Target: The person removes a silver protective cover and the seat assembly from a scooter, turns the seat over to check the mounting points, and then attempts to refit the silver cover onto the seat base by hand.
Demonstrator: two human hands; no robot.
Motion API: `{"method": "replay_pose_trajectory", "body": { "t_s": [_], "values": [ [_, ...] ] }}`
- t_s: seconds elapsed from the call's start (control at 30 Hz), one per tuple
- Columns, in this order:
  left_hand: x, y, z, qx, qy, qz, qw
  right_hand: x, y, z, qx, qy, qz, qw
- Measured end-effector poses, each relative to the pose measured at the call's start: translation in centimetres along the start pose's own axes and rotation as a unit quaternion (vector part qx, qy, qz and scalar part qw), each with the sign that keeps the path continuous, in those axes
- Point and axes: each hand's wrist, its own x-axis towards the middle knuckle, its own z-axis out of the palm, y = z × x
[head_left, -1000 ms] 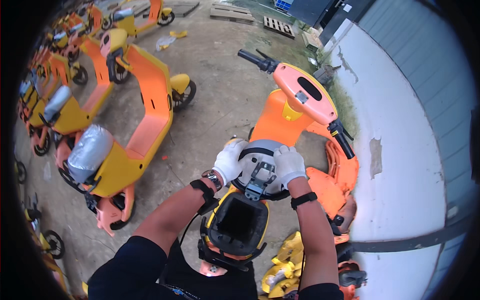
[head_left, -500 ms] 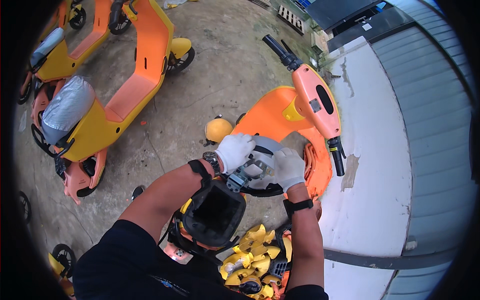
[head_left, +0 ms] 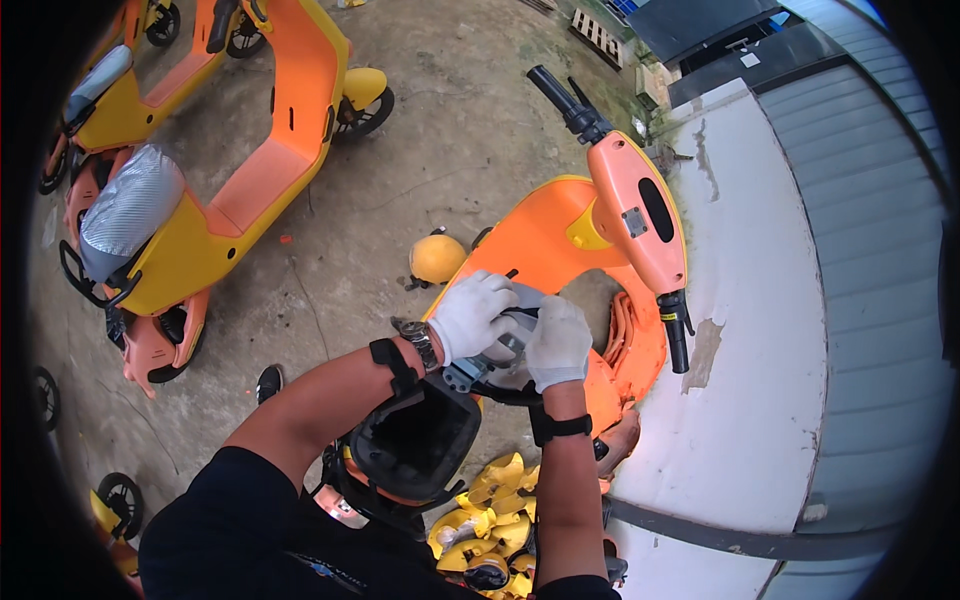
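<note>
A grey scooter seat [head_left: 505, 372] stands tipped up in front of the open black storage bucket [head_left: 415, 445]. A metal hinge bracket [head_left: 462, 375] shows at the seat's lower left. My left hand [head_left: 473, 317], in a white glove, is closed at the seat's upper left part, with fingers curled toward the middle. My right hand [head_left: 558, 343], gloved too, is closed over the seat's right side, close to the left. The backs of both hands hide the fingertips, so any small piece between them cannot be made out. Beyond the seat rises the scooter's orange body [head_left: 530, 220].
The pink handlebar cover [head_left: 640, 215] with black grips stands ahead right, beside a white wall panel [head_left: 750, 300]. A yellow helmet-like round object [head_left: 437, 258] lies left of the scooter. Yellow parts [head_left: 500, 520] are heaped below. Another yellow-orange scooter [head_left: 190, 240] stands left.
My right hand has shifted left and drawn nearer to my left hand, covering more of the bracket area. The left hand has stayed at about the same part of the seat.
</note>
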Motion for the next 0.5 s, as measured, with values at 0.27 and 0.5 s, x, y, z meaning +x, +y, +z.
{"method": "replay_pose_trajectory", "body": {
  "t_s": [0.27,0.5],
  "values": [
    [-0.5,-0.8,1.1,-0.019,0.034,-0.009,0.999,-0.6,-5.8,1.6,0.193,0.014,0.023,0.981],
    [-0.4,-0.5,0.1,0.006,-0.006,0.041,0.999,-2.8,-1.2,-1.1,0.045,0.011,-0.017,0.999]
  ]
}}
